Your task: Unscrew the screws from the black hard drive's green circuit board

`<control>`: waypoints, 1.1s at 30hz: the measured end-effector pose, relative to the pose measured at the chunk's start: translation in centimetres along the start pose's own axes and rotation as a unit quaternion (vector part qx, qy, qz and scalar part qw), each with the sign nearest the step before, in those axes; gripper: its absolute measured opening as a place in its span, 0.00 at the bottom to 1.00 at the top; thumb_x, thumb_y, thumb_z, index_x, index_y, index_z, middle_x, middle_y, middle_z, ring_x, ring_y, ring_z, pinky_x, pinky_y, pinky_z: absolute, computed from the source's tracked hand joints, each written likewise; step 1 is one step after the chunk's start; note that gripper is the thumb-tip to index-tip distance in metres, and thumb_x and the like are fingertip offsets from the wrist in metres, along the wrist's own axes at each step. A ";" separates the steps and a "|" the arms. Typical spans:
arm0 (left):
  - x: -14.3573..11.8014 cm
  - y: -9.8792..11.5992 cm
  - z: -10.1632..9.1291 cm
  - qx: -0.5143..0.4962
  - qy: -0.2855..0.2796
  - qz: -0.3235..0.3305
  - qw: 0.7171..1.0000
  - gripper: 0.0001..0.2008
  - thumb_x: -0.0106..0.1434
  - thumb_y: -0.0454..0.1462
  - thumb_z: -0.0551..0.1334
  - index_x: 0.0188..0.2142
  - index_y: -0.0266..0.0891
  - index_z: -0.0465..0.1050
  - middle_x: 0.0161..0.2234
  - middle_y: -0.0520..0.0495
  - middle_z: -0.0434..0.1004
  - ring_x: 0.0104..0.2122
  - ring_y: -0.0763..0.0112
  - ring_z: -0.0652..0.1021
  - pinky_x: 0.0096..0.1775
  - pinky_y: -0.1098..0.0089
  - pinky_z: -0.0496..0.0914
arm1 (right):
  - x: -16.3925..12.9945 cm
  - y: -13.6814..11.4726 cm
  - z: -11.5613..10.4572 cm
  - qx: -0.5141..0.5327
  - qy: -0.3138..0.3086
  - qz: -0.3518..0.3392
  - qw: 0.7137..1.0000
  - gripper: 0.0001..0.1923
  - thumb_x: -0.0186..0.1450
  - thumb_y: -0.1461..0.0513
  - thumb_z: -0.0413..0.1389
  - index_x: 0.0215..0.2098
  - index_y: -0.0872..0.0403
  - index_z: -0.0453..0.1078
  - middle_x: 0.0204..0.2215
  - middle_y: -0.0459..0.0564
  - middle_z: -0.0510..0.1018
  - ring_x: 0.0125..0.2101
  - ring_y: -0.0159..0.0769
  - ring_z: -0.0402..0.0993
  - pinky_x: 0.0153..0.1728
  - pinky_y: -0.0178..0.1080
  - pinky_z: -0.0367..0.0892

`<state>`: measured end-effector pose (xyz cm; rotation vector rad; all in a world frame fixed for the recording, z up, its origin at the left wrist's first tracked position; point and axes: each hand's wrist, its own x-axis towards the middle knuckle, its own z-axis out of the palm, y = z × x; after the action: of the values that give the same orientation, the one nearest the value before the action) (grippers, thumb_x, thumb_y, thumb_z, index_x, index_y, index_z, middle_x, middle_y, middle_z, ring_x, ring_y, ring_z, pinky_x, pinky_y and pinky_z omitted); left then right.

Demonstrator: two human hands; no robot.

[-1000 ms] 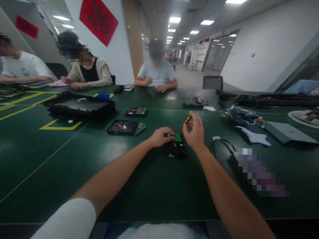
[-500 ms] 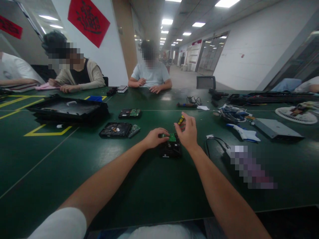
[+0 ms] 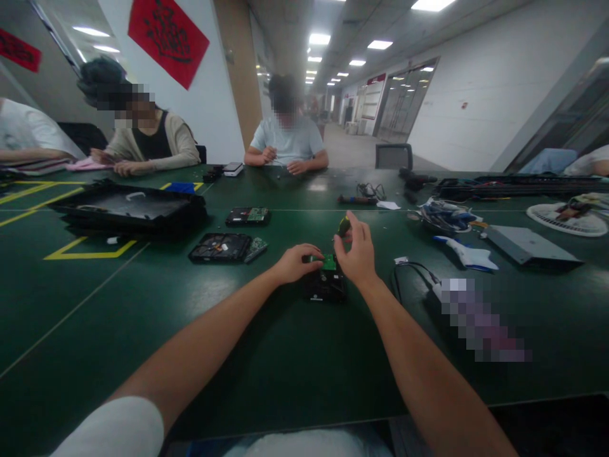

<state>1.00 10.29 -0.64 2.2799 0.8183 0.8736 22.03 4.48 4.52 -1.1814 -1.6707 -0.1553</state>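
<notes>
A black hard drive [image 3: 325, 287] with a green circuit board on its upper face lies on the table in front of me. My left hand [image 3: 295, 263] grips it from the left side, fingers curled over the board's edge. In my right hand [image 3: 358, 252] is a small screwdriver [image 3: 343, 225] with a yellow and black handle, pinched between thumb and fingers above the drive's right edge. Its tip is too small to make out. Left of the hands lie an opened hard drive [image 3: 221, 247] with a loose circuit board [image 3: 255, 249] beside it, and another hard drive [image 3: 247, 216] farther back.
Black plastic trays [image 3: 128, 206] are stacked at the left. To the right are a blurred-out object [image 3: 480, 320] with a black cable, white-and-blue gloves [image 3: 469, 255], a grey metal box [image 3: 533, 246] and bundled cables [image 3: 445, 216]. Several people sit around the green table [image 3: 228, 362].
The screwdriver's handle has turned slightly in my right fingers. My left hand and the hard drive hold their place.
</notes>
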 end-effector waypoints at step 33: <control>0.0 -0.1 -0.1 -0.018 0.003 0.019 1.000 0.13 0.64 0.43 0.69 0.47 0.44 0.83 0.51 0.42 0.81 0.53 0.59 0.79 0.60 0.54 0.69 | -0.1 0.4 0.7 0.026 0.001 0.008 1.000 0.34 0.69 0.61 0.54 0.72 0.47 0.52 0.55 0.59 0.68 0.42 0.45 0.76 0.44 0.52 0.80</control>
<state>0.91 10.41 -0.67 2.2700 0.7579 0.9050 21.85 5.02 4.01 -1.1560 -1.6537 -0.1027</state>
